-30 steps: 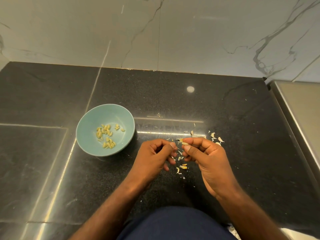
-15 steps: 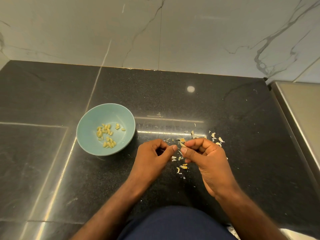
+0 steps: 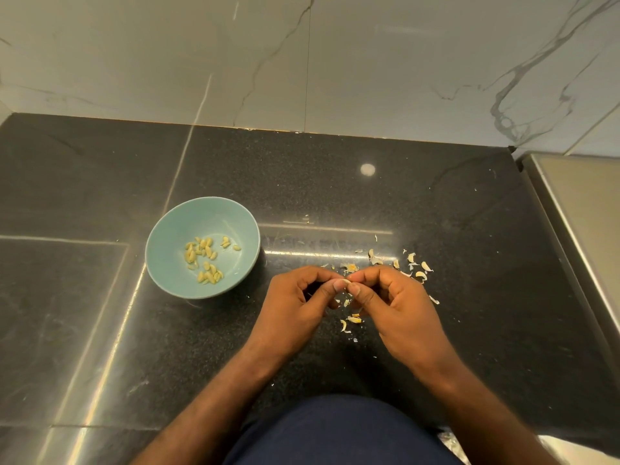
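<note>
Left hand, right hand: seed, perhaps.

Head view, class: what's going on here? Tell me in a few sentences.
A person is shelling small seeds over a black countertop. The left hand and right hand both pinch one pale seed between their fingertips. Shelled kernels lie in the teal bowl to the left, and husk scraps lie scattered on the countertop around the hands.

Our left hand and right hand pinch a seed between their fingers, above husk scraps on the dark surface. The teal bowl of peeled seeds sits to the left.
</note>
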`<state>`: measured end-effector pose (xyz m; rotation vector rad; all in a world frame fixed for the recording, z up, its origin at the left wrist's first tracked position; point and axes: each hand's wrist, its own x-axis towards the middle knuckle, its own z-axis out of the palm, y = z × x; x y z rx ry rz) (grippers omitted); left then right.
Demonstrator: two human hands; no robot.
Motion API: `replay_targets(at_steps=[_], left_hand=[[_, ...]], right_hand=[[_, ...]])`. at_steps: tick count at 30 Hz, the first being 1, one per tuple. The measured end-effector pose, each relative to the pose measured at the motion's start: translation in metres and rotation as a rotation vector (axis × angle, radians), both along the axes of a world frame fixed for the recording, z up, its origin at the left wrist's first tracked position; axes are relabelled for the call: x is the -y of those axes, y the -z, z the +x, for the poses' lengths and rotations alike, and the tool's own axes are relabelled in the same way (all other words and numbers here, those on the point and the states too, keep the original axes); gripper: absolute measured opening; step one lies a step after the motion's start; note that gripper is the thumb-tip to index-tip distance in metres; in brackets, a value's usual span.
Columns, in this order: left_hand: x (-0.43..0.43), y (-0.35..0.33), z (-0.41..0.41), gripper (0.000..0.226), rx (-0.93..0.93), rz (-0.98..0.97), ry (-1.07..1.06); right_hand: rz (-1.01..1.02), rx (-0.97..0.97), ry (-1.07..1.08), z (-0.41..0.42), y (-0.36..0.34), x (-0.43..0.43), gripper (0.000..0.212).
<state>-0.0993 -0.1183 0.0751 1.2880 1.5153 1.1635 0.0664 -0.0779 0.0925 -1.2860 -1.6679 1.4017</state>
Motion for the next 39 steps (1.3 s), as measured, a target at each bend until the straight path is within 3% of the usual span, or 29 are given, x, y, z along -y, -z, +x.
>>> replay_targets(at_steps=[5, 11, 20, 27, 33, 36, 39], left_hand=[[0.001, -0.004, 0.001, 0.009, -0.031, 0.015, -0.013], [0.002, -0.005, 0.002, 0.012, -0.084, 0.068, 0.012], [0.003, -0.004, 0.007, 0.024, -0.140, 0.267, 0.015], [0.003, -0.005, 0.007, 0.021, -0.111, 0.345, 0.014], [0.003, -0.004, 0.008, 0.016, 0.195, 0.222, 0.020], [0.003, -0.007, 0.010, 0.017, 0.327, 0.188, 0.003], [0.003, -0.008, 0.010, 0.017, 0.368, 0.166, 0.010]], right_hand=[[0.317, 0.183, -0.072, 0.003, -0.001, 0.002, 0.006], [0.333, 0.151, -0.029, 0.001, -0.003, 0.002, 0.010], [-0.071, -0.116, 0.160, -0.008, -0.015, 0.004, 0.013], [-0.487, -0.349, 0.189, -0.011, -0.023, 0.004, 0.040], [-0.703, -0.491, 0.207, -0.014, -0.023, 0.004, 0.032], [-0.721, -0.571, 0.177, -0.017, -0.024, 0.006, 0.014], [-0.670, -0.563, 0.123, -0.015, -0.021, 0.006, 0.014]])
